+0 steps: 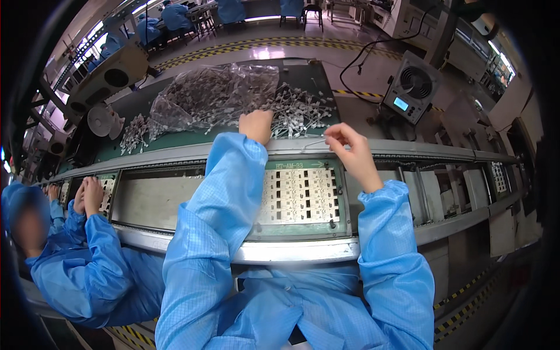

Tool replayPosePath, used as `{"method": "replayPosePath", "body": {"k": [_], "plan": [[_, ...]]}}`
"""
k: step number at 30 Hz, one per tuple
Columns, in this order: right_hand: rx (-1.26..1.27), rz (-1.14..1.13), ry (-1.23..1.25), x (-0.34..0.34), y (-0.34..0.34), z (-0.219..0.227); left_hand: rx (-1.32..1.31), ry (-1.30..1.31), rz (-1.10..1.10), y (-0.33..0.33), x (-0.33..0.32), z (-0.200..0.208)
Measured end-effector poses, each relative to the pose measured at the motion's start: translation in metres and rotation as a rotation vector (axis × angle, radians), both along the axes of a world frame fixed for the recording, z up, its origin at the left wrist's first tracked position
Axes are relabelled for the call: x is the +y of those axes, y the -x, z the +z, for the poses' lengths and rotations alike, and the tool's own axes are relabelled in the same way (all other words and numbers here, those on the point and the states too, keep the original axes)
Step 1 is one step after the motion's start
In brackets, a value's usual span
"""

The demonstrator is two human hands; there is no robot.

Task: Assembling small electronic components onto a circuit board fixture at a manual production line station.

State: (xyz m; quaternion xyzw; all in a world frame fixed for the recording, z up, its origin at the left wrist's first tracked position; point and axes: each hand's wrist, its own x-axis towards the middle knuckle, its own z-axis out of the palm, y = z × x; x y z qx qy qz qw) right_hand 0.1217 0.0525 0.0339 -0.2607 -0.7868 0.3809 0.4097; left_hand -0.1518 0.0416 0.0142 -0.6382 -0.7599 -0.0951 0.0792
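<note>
My left hand (pixel 256 126) is at the near edge of a pile of white wire leads with small connectors (pixel 300 111). Its fingers curl down and away, so what they grip is hidden. To its right, my right hand (pixel 353 153) is pinched on a thin white wire lead (pixel 315 143) that sticks out leftward over the conveyor's far rail. Below both hands, a green carrier board (pixel 344 198) lies on the conveyor, bearing a white panel of small circuit boards (pixel 291 195). My left sleeve covers part of the board's left side.
A clear plastic bag (pixel 192 99) of more leads lies on the green bench (pixel 125 99). A fan unit with a lit display (pixel 411 87) stands far right, and a small white fan (pixel 105 121) far left. A co-worker in blue (pixel 99 262) works at my left along the metal rail (pixel 297 251).
</note>
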Motion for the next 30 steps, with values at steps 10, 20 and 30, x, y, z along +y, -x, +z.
{"method": "replayPosePath", "body": {"k": [10,20,30], "plan": [[-0.018,-0.038,-0.09,-0.017,0.009,0.012,-0.872,0.01,-0.175,0.029,-0.004,0.038],[0.046,-0.051,0.028,-0.015,0.013,0.004,-0.537,0.142,-0.256,0.025,-0.014,0.009],[0.044,-0.035,-0.064,-0.017,0.01,0.003,-0.737,-0.094,-0.349,0.021,-0.022,-0.006]]}}
